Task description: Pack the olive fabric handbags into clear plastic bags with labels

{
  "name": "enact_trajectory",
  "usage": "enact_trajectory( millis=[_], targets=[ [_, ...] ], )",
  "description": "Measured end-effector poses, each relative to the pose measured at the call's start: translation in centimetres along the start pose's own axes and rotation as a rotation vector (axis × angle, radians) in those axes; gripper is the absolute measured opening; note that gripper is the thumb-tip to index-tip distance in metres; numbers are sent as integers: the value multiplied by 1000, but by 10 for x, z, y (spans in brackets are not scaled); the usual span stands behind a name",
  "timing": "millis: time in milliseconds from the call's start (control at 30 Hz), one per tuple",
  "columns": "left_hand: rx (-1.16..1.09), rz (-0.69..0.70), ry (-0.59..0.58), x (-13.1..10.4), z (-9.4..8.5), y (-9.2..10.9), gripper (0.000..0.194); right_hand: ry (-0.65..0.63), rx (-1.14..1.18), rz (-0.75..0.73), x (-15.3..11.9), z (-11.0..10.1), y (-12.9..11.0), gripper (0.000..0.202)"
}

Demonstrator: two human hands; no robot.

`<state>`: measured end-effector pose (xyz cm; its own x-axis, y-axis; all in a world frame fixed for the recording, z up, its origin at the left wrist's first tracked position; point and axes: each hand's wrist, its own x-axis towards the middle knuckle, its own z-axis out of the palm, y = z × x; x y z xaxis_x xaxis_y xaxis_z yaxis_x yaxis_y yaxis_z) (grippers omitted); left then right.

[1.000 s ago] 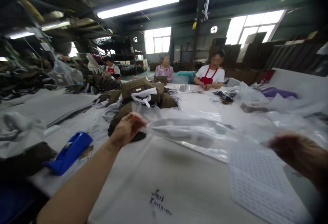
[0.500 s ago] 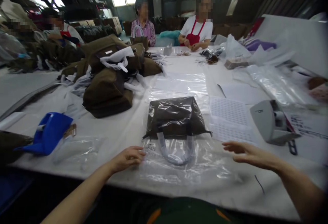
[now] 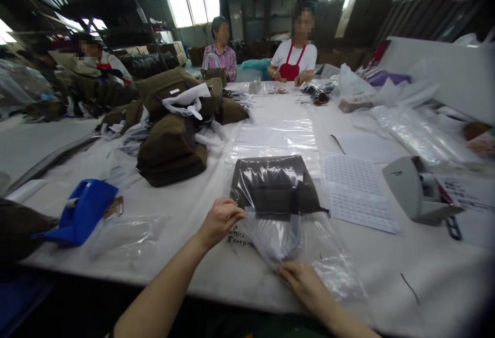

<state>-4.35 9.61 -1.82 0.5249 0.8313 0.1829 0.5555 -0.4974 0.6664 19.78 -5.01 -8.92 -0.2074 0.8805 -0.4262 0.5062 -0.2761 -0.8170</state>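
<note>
**White tabletop [image 3: 193, 198], soft handbag [image 3: 270, 188] in slippery plastic**

Just beyond the fingers, 1 dark handbag lies flat inside a clear plastic sleeve [image 3: 332, 271], its handles toward the person. The left hand [image 3: 222, 222] pinches the sleeve's left edge beside the handbag's corner; the right hand [image 3: 305, 284] pinches its near edge. The film looks thin, slick and easily creased; the handbag seems light and floppy, likely best gripped through both sides of its body.
</note>
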Motion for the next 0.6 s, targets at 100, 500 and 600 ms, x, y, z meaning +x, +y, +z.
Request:
enact_trajectory(
  millis=[100,500,600],
  targets=[
    [230,-65,157,33,30,11,14,-61,134,138,7,7,2,38],
    [397,-271,484,18,159,43,34,-225,353,244,2,29,14,34],
    [437,-254,483,20,166,40,36,-321,282,-37,-27,-8,28,57]
  ],
)
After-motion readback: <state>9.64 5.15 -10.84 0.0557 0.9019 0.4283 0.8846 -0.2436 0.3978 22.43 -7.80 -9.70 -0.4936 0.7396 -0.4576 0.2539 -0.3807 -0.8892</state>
